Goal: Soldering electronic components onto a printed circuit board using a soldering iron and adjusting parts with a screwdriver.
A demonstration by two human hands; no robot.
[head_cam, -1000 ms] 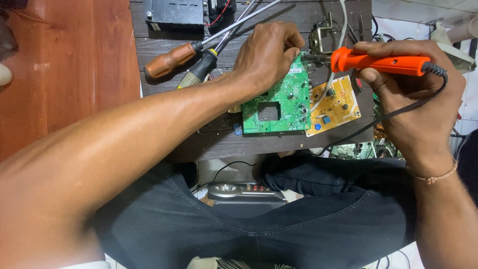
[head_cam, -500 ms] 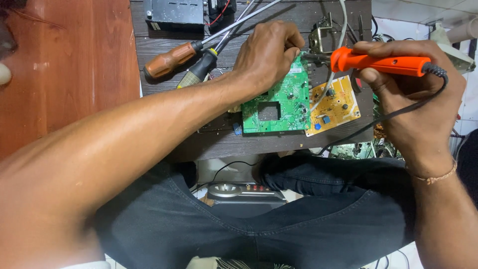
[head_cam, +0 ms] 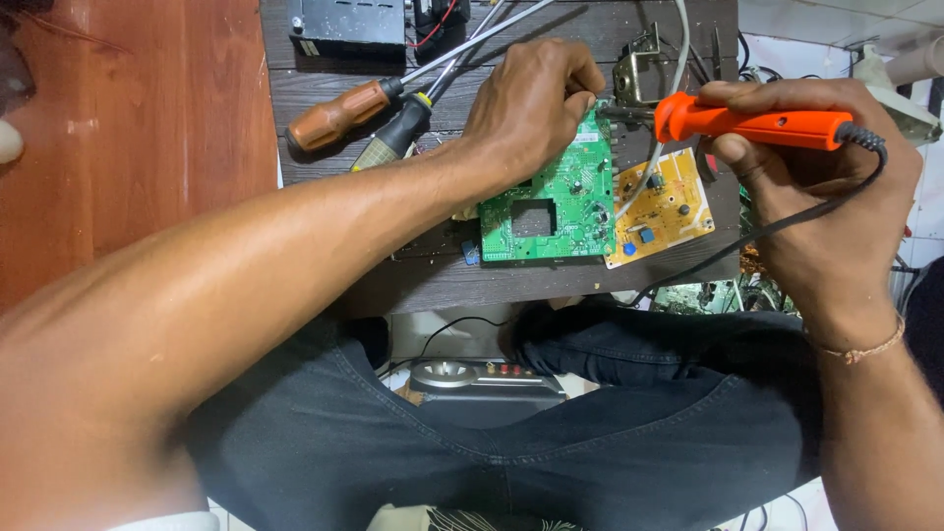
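Seen from the head camera, a person seated at a dark wooden surface (head_cam: 472,285) works over a green circuit board (head_cam: 551,202) lying near its front edge. The left hand (head_cam: 531,98), fingers curled together, presses on the board's upper corner; whether it pinches anything there cannot be told. The right hand (head_cam: 816,187) is clamped around the orange handle of a soldering iron (head_cam: 752,120), held level with its metal tip pointing left, reaching the top edge of the green board just beside the left fingers. The iron's black cord runs down past the wrist. A smaller yellow circuit board (head_cam: 664,206) lies touching the green one's right side. Two screwdrivers (head_cam: 364,123), one brown-handled and one black-handled, rest side by side behind the left forearm. A black box (head_cam: 346,25) sits at the far edge.
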